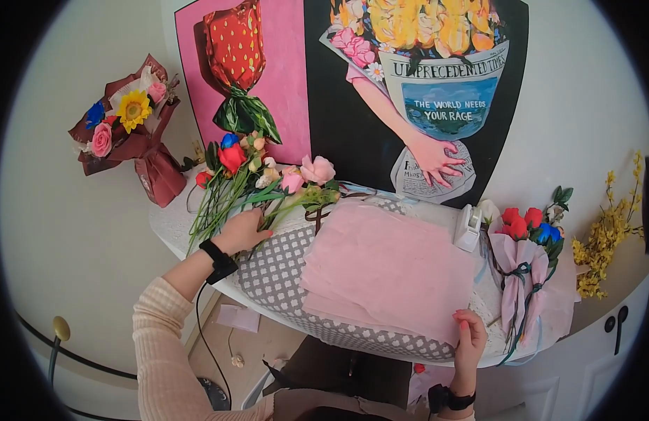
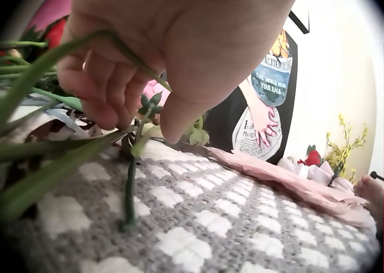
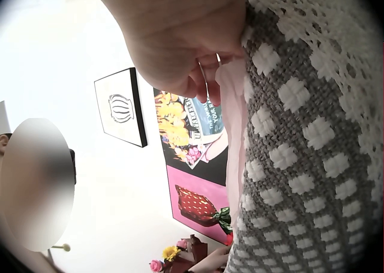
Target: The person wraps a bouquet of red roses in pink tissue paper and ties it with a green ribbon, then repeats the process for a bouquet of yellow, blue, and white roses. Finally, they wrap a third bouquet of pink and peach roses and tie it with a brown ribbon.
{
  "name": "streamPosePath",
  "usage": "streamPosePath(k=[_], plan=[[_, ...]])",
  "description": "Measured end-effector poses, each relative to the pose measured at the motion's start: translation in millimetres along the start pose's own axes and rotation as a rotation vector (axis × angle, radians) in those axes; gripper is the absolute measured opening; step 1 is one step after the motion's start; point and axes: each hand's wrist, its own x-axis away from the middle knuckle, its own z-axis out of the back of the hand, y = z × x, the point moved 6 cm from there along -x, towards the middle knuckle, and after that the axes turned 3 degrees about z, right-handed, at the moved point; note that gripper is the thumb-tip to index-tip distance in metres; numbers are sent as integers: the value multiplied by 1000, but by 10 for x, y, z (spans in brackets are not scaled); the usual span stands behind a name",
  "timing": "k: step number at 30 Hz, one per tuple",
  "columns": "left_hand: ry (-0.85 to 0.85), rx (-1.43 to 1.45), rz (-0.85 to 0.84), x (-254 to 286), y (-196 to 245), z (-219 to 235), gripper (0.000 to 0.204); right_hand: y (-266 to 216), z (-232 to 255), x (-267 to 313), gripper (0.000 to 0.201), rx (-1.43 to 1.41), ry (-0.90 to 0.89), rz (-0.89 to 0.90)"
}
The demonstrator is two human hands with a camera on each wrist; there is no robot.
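Note:
My left hand (image 1: pixel 244 230) is over a pile of green stems (image 1: pixel 216 214) on the left of the patterned cloth (image 1: pixel 275 270). In the left wrist view, thumb and fingers of the left hand (image 2: pixel 147 63) curl around a thin green stem (image 2: pixel 143 135); the exact contact is partly hidden. Flat pink wrapping sheets (image 1: pixel 387 266) lie stacked in the middle. Loosely bent, the fingers of my right hand (image 1: pixel 470 340) rest at their near right corner. The right wrist view shows the right hand (image 3: pixel 186 45) beside the sheets' edge (image 3: pixel 235 123).
Loose red, blue and pink flowers (image 1: pixel 232 158) lie at the back left. A maroon-wrapped bouquet (image 1: pixel 156 161) stands beyond them. At the right are a white tape dispenser (image 1: pixel 468 228), a pink-wrapped bouquet (image 1: pixel 514 266) and yellow blossoms (image 1: pixel 594 259). Paintings (image 1: pixel 289 105) stand behind.

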Motion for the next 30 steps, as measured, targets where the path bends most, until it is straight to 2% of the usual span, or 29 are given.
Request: streamPosePath(k=[2,3,5,9,11,12,13,15,19,21,22,25,26,28,29,30], plan=[[179,-53,-126,-71,-19,-7,29,2,10,2,10,-5,3,1],[179,-53,-128,-139,-91,-60,29,5,16,5,9,-10,6,1],[29,5,-93,-273,-251,-210,29,11,19,1,9,-16,9,1],[38,80,-37,-330,-292,-103,25,31,28,7,10,-42,16,3],[221,289,19,-344,-429,67,22,32,32,7,10,-41,15,4],[287,291,-4,-345,-457,138,22,29,32,5,10,-40,11,5],[286,291,-5,-388,-529,133,22,26,34,5,10,-39,12,5],[501,457,-129,-398,-570,277,23,18,23,1,10,-32,7,13],[495,565,-60,-348,-460,328,20,23,21,9,10,-32,16,9],[376,492,-49,-379,-338,221,26,31,27,10,10,-9,23,6],[375,492,-49,-388,-266,192,26,26,23,11,10,-9,23,6],[206,302,-59,-454,-21,-29,40,15,16,6,10,-8,22,3],[208,304,-62,-469,-1,-51,40,21,17,5,10,-8,18,4],[215,-28,-102,-506,80,-113,52,15,37,13,10,-4,17,8],[218,-27,-106,-545,82,-107,52,17,47,18,10,-38,26,-2],[131,-40,-68,-595,37,-146,55,22,55,24,10,-73,34,-15]])
